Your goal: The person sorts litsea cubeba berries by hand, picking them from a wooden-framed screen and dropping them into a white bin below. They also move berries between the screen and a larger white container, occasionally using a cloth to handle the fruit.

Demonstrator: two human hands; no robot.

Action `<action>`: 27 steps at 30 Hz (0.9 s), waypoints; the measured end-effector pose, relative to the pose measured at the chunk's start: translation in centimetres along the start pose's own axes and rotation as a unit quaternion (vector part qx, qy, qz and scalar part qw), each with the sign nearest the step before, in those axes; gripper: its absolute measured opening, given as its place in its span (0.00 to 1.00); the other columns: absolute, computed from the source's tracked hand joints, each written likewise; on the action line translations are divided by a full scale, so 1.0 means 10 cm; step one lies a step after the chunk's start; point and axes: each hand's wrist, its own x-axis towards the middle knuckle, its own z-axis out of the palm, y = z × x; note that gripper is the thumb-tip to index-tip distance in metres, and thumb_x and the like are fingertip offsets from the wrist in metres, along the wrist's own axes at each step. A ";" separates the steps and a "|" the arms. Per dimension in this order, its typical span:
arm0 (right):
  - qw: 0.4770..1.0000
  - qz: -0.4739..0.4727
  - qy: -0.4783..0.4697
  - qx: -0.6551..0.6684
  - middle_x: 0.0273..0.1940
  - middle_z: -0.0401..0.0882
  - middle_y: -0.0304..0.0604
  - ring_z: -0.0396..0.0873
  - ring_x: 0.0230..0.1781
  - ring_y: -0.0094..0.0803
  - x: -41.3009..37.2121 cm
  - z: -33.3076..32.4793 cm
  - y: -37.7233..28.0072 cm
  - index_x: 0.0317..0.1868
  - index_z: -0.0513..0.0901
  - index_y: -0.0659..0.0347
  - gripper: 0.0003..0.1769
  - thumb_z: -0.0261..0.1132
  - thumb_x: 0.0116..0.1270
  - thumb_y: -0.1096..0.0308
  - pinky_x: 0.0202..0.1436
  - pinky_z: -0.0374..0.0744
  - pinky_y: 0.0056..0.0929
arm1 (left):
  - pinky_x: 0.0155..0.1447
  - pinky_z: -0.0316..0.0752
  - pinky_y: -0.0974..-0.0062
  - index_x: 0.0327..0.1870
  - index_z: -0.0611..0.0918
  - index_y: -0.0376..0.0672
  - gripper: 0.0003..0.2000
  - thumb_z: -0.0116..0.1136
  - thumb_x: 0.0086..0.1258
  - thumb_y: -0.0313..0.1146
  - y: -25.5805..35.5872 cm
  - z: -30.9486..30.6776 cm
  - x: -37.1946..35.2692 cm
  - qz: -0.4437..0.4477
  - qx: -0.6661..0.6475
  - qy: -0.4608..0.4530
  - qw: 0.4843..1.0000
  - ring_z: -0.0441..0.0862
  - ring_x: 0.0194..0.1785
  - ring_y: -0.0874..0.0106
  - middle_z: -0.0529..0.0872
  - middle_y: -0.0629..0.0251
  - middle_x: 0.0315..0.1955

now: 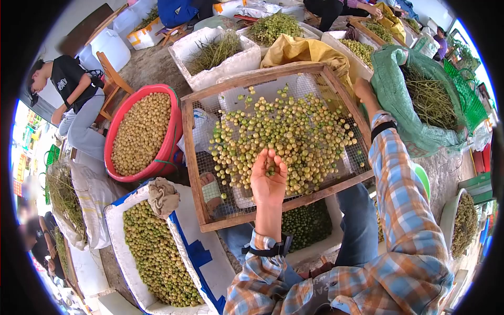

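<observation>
My left hand (269, 179) is palm up above the near part of a wood-framed wire mesh screen (287, 69). Its fingers are curled around what looks like a small dark green fruit (270, 170). Many small round fruits (283, 134), yellowish and green, lie spread over the mesh beneath it. Past the screen's right rail, my right hand (364, 90) is stretched out, close to a yellow sack and the green sack. Its fingers are closed, and anything inside them is hidden. The screen rests over white foam boxes, one holding dark green fruits (307, 226).
At the left stands a red tub (116, 167) of yellowish fruits. A foam box (114, 226) of greener fruits is nearer. Stems fill a green sack (391, 100) at right and a foam box (181, 55) behind. A yellow sack (307, 51) adjoins the screen. A person (71, 86) sits at left.
</observation>
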 end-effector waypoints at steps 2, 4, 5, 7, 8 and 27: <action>0.998 -0.048 0.022 -0.028 0.40 0.79 0.48 0.77 0.39 0.42 -0.10 -0.04 -0.33 0.41 0.76 0.64 0.11 0.56 0.60 0.67 0.34 0.77 0.34 | 0.37 0.77 0.77 0.40 0.75 0.41 0.07 0.51 0.65 0.32 -0.01 0.00 0.02 0.007 0.005 0.000 1.000 0.76 0.36 0.74 0.78 0.68 0.35; 0.984 -0.173 0.040 0.014 0.41 0.78 0.49 0.77 0.40 0.44 -0.28 -0.09 -0.76 0.41 0.78 0.62 0.12 0.56 0.59 0.67 0.40 0.75 0.37 | 0.38 0.77 0.77 0.40 0.75 0.41 0.07 0.51 0.65 0.32 -0.03 0.00 0.04 0.001 -0.001 -0.009 1.000 0.76 0.36 0.74 0.78 0.68 0.35; 0.964 -0.249 0.033 0.090 0.41 0.79 0.49 0.77 0.38 0.44 -0.32 -0.04 -0.96 0.39 0.80 0.61 0.12 0.57 0.57 0.66 0.42 0.74 0.38 | 0.38 0.77 0.77 0.41 0.75 0.41 0.07 0.51 0.65 0.33 -0.03 -0.01 0.04 -0.006 -0.007 -0.012 1.000 0.76 0.36 0.74 0.78 0.68 0.35; 0.900 -0.361 -0.107 0.218 0.38 0.79 0.47 0.77 0.37 0.41 -0.42 0.08 -1.43 0.39 0.80 0.60 0.13 0.59 0.56 0.64 0.42 0.74 0.38 | 0.38 0.77 0.77 0.42 0.75 0.41 0.08 0.50 0.66 0.33 -0.04 -0.02 0.05 -0.006 -0.004 -0.015 1.000 0.76 0.35 0.74 0.78 0.69 0.36; 0.876 -0.411 -0.118 0.223 0.38 0.78 0.48 0.77 0.38 0.41 -0.53 0.13 -1.65 0.40 0.80 0.59 0.14 0.60 0.56 0.62 0.43 0.73 0.38 | 0.38 0.77 0.77 0.42 0.75 0.42 0.08 0.50 0.66 0.33 -0.05 -0.03 0.06 -0.008 -0.001 -0.014 1.000 0.76 0.35 0.75 0.78 0.69 0.36; 0.855 -0.518 0.003 0.044 0.46 0.69 0.40 0.60 0.53 0.37 -1.06 0.98 -2.49 0.34 0.81 0.54 0.07 0.63 0.55 0.64 0.53 0.64 0.39 | 0.36 0.77 0.79 0.44 0.73 0.43 0.08 0.49 0.67 0.33 -0.04 -0.04 0.05 -0.054 -0.002 -0.003 0.999 0.76 0.34 0.76 0.78 0.68 0.35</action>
